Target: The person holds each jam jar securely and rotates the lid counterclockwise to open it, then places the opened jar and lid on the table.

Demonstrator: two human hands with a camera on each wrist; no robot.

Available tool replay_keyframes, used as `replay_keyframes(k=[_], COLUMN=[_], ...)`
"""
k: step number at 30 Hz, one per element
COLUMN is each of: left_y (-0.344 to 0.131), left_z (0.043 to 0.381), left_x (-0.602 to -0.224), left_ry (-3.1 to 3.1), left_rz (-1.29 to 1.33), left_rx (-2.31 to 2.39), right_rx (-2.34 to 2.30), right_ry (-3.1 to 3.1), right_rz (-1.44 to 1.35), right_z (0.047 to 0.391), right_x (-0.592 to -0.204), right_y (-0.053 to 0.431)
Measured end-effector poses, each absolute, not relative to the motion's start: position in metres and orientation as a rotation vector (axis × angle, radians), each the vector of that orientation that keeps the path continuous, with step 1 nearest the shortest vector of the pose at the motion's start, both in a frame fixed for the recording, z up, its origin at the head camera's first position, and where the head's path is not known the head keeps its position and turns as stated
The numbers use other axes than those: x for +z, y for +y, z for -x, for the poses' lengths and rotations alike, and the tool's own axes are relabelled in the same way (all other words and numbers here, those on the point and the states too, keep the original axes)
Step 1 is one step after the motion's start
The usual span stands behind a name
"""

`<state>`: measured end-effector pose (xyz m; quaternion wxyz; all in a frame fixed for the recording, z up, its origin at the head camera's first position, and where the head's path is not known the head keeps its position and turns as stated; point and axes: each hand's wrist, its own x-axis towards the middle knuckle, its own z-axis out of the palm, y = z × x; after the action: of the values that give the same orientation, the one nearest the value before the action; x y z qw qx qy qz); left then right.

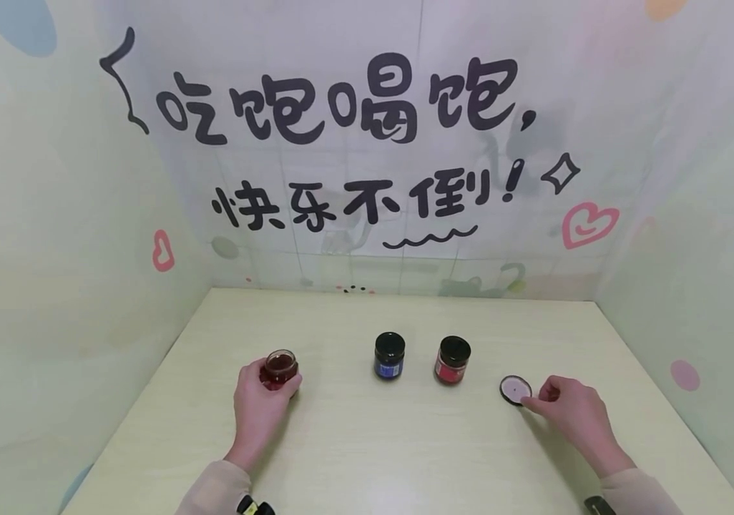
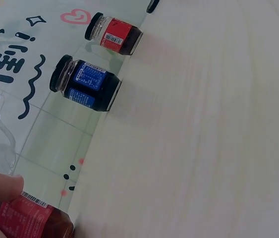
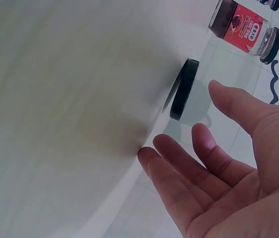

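My left hand [image 1: 260,409] grips an open glass jar [image 1: 281,362] of dark red contents at the table's left side, fingers and thumb round its body. The left wrist view shows this jar's red label [image 2: 24,218] with the thumb across it. A round black-rimmed lid [image 1: 516,390] lies on the table at the right, its pale inner side up. Beside it is my right hand [image 1: 574,418], holding nothing. In the right wrist view a gap shows between the loosely bent fingers [image 3: 179,173] and the lid's dark edge [image 3: 185,90].
Two capped jars stand mid-table: one with a blue label [image 1: 389,356], and to its right one with a red label [image 1: 453,361]. A printed cloth wall [image 1: 354,43] closes off the back and sides of the pale table [image 1: 367,443].
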<state>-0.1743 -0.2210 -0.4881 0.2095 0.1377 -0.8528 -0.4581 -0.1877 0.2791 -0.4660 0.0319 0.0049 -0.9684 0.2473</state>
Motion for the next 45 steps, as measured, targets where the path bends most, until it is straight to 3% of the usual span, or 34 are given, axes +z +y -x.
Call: replay_keyframes(k=[31, 45], left_y=[-0.227, -0.22], left_z=[0.173, 0.171], left_x=[-0.493, -0.47], left_ry=[-2.419, -2.355], left_rz=[-0.329, -0.281], left_rx=[-1.316, -1.29], right_rx=[0.672, 0.771], right_ry=[-3.035, -2.963], right_rz=[-0.064, -0.124], right_z=[0.184, 0.186], right_x=[-0.466, -0.46], right_y=[0.282, 0.28])
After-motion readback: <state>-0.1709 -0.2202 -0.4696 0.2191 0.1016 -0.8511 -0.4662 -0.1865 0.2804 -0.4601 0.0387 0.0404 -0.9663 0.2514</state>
